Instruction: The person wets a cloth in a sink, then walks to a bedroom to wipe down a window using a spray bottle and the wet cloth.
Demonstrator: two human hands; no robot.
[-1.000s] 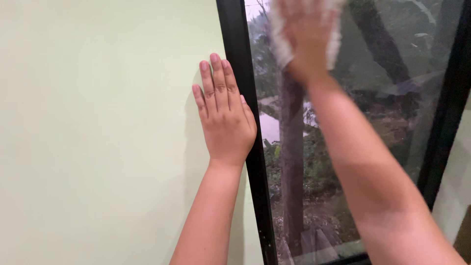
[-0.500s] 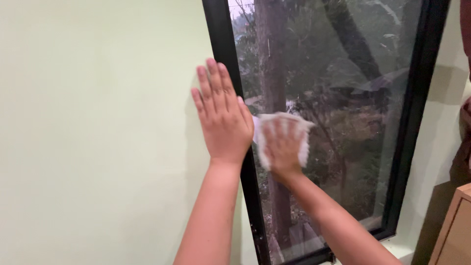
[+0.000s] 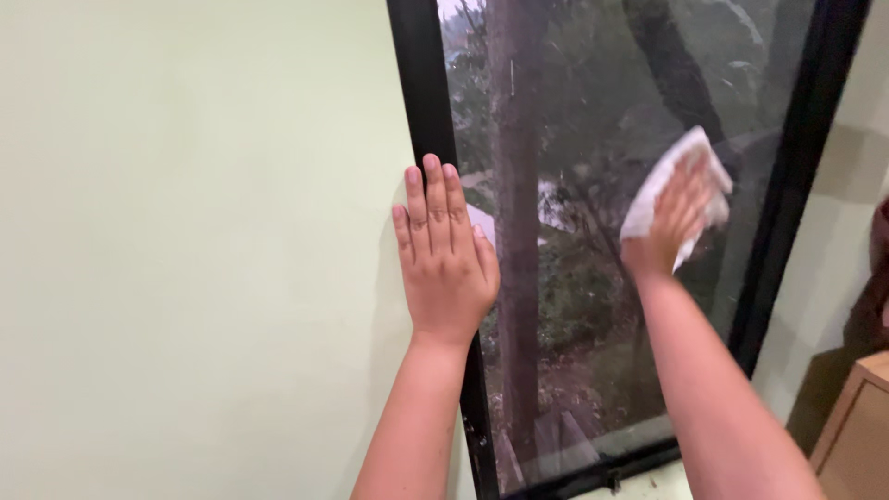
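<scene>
- Pale green wall (image 3: 185,231) fills the left half of the view; a black-framed window (image 3: 421,93) takes up the right, with tree trunks and foliage behind the glass pane (image 3: 574,306).
- White cloth (image 3: 662,190) lies flat against the glass in the upper right part of the pane, near the right frame bar.
- Right hand (image 3: 674,222) presses the cloth to the glass with fingers spread and extended; the cloth sits under the palm and fingers and sticks out above and beside the fingertips. It looks pinned by pressure, not gripped.
- Left hand (image 3: 444,255) rests flat and empty, fingers straight and close together, across the join of wall and left frame bar.
- Judging by this, the step in hand is wiping the pane; a further pass would call for steady pressure, so the cloth does not slip from under the fingers.
- Wooden cabinet corner (image 3: 857,426) shows at the lower right.
</scene>
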